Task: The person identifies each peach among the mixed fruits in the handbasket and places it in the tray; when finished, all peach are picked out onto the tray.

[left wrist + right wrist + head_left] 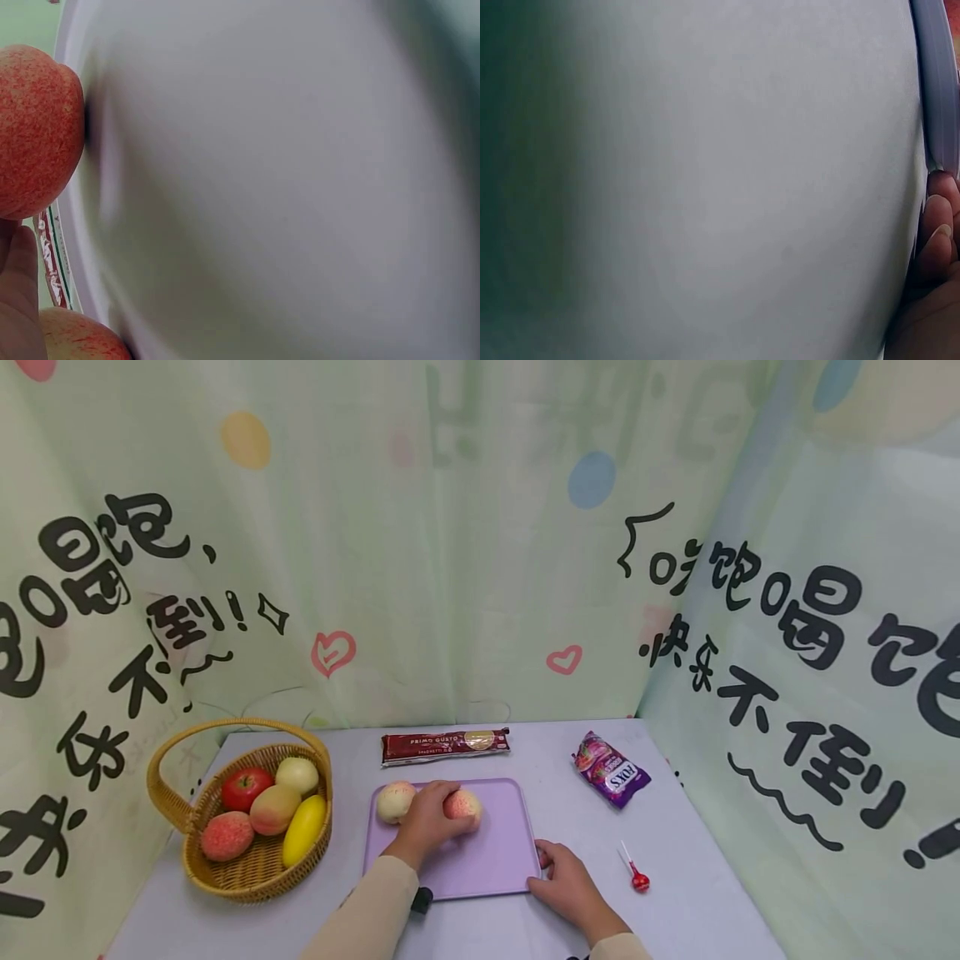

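Observation:
A light purple tray [498,852] lies on the table with two pale pink peaches on it. My left hand [431,822] reaches over the tray and holds the right-hand peach [465,807], thumb and fingers on either side. In the left wrist view this peach [37,135] looks large and speckled red, with part of the hand [19,300] below it. The second peach [395,802] sits just left of that hand. At the tray's near right corner, my right hand [570,885] grips the edge; curled fingers [936,217] show against the tray rim [937,90] in the right wrist view.
A wicker basket [255,887] of several fruits, including a tomato [246,788], stands left. Behind the tray lies a spaghetti pack [446,746]. A purple candy bag [611,771] and a red lollipop [639,882] lie right. Printed curtains enclose the table.

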`<action>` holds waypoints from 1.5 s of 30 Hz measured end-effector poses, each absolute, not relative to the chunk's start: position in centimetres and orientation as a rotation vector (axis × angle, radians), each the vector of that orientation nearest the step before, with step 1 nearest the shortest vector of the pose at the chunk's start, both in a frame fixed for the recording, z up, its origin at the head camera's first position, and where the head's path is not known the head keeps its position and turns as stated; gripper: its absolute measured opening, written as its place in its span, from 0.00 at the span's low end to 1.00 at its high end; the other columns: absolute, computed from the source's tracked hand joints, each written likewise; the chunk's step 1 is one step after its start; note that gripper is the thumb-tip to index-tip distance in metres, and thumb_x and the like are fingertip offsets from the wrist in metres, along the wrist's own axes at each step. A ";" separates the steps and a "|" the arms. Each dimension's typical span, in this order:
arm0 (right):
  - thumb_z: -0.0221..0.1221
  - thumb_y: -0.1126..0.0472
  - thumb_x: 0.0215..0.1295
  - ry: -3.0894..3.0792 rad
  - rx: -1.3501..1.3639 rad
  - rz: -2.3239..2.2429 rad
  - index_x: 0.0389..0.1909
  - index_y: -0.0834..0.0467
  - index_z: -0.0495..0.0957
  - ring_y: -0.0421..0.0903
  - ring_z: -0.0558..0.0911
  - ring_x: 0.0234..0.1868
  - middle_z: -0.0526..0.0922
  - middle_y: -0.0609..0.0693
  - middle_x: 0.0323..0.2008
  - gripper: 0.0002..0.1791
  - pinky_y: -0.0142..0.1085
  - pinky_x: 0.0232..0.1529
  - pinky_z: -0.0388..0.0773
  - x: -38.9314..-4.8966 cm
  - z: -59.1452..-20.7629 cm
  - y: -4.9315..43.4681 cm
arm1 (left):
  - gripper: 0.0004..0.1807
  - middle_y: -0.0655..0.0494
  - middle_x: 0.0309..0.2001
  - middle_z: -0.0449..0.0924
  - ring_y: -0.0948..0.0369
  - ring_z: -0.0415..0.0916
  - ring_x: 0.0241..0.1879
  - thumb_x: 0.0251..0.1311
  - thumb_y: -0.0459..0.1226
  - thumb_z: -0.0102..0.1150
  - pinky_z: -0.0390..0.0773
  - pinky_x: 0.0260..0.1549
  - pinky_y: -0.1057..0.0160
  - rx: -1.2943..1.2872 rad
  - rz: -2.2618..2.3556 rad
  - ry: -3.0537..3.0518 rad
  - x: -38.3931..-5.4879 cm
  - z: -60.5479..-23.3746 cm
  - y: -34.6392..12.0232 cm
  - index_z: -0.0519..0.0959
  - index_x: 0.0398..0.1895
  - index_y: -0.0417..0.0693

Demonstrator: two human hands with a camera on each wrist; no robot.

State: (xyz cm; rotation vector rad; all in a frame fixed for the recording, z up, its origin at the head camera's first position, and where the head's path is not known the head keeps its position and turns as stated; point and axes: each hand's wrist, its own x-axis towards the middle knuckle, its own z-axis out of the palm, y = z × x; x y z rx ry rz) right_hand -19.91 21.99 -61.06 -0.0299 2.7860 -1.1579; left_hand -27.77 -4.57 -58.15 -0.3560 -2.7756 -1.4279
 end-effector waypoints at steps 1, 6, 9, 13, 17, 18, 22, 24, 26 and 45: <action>0.72 0.59 0.54 2.787 -0.031 -1.158 0.63 0.67 0.75 0.43 0.72 0.37 0.76 0.47 0.38 0.36 0.31 0.33 0.70 -19.9 -61.1 22.0 | 0.40 0.50 0.64 0.78 0.50 0.74 0.66 0.47 0.47 0.81 0.73 0.67 0.47 -0.348 -1.437 -2.777 -27.7 -58.1 -4.6 0.78 0.65 0.44; 0.73 0.59 0.53 2.787 -0.034 -1.150 0.63 0.66 0.75 0.43 0.72 0.37 0.76 0.47 0.38 0.36 0.31 0.34 0.70 -19.9 -61.1 22.0 | 0.40 0.48 0.64 0.78 0.49 0.74 0.66 0.47 0.47 0.81 0.73 0.67 0.46 -0.384 -1.399 -2.760 -27.5 -58.2 -4.9 0.78 0.65 0.44; 0.73 0.59 0.53 2.790 -0.039 -1.151 0.63 0.67 0.75 0.43 0.72 0.37 0.76 0.47 0.38 0.36 0.32 0.34 0.71 -19.9 -61.2 22.0 | 0.39 0.48 0.64 0.79 0.50 0.74 0.66 0.48 0.48 0.80 0.73 0.68 0.47 -0.392 -1.374 -2.767 -27.4 -58.2 -5.1 0.78 0.64 0.44; 0.73 0.59 0.53 2.789 -0.037 -1.155 0.63 0.66 0.75 0.43 0.72 0.37 0.76 0.47 0.38 0.36 0.32 0.35 0.72 -19.9 -61.1 22.0 | 0.39 0.47 0.64 0.78 0.48 0.73 0.67 0.48 0.47 0.80 0.72 0.68 0.45 -0.408 -1.404 -2.757 -27.0 -57.6 -5.6 0.78 0.64 0.44; 0.73 0.59 0.52 2.796 -0.039 -1.155 0.63 0.67 0.76 0.43 0.72 0.37 0.76 0.47 0.38 0.36 0.31 0.34 0.71 -19.9 -61.0 22.0 | 0.38 0.46 0.63 0.79 0.47 0.73 0.66 0.49 0.46 0.80 0.72 0.68 0.43 -0.438 -1.414 -2.746 -26.8 -56.9 -6.1 0.78 0.64 0.43; 0.73 0.60 0.52 2.798 -0.040 -1.159 0.63 0.67 0.76 0.43 0.72 0.37 0.76 0.47 0.38 0.36 0.32 0.34 0.71 -19.8 -60.9 22.0 | 0.38 0.47 0.63 0.79 0.48 0.73 0.66 0.50 0.46 0.80 0.72 0.68 0.43 -0.449 -1.404 -2.747 -26.8 -56.7 -6.2 0.78 0.65 0.43; 0.73 0.60 0.52 2.800 -0.041 -1.164 0.63 0.67 0.76 0.43 0.72 0.37 0.76 0.47 0.37 0.36 0.32 0.34 0.70 -19.8 -61.0 22.0 | 0.37 0.49 0.62 0.80 0.49 0.75 0.65 0.51 0.46 0.79 0.73 0.67 0.45 -0.499 -1.339 -2.755 -26.7 -56.1 -6.7 0.78 0.65 0.43; 0.73 0.60 0.52 2.799 -0.041 -1.160 0.63 0.67 0.76 0.43 0.72 0.37 0.76 0.47 0.38 0.36 0.32 0.34 0.71 -19.8 -61.0 22.1 | 0.37 0.50 0.63 0.80 0.50 0.74 0.66 0.51 0.47 0.79 0.74 0.66 0.46 -0.518 -1.302 -2.767 -26.5 -55.8 -7.0 0.78 0.65 0.46; 0.73 0.60 0.52 2.800 -0.037 -1.155 0.63 0.67 0.76 0.43 0.72 0.36 0.76 0.47 0.37 0.36 0.32 0.34 0.70 -19.8 -61.0 22.1 | 0.37 0.52 0.63 0.79 0.50 0.74 0.66 0.51 0.47 0.79 0.74 0.66 0.46 -0.540 -1.264 -2.777 -26.3 -55.4 -7.4 0.78 0.65 0.48; 0.73 0.60 0.53 2.792 -0.049 -1.161 0.63 0.67 0.75 0.43 0.72 0.36 0.76 0.47 0.38 0.36 0.32 0.34 0.70 -19.9 -61.1 22.1 | 0.42 0.57 0.66 0.77 0.55 0.73 0.67 0.49 0.50 0.80 0.77 0.64 0.52 -0.669 -0.887 -2.816 -23.6 -50.6 -12.9 0.75 0.69 0.55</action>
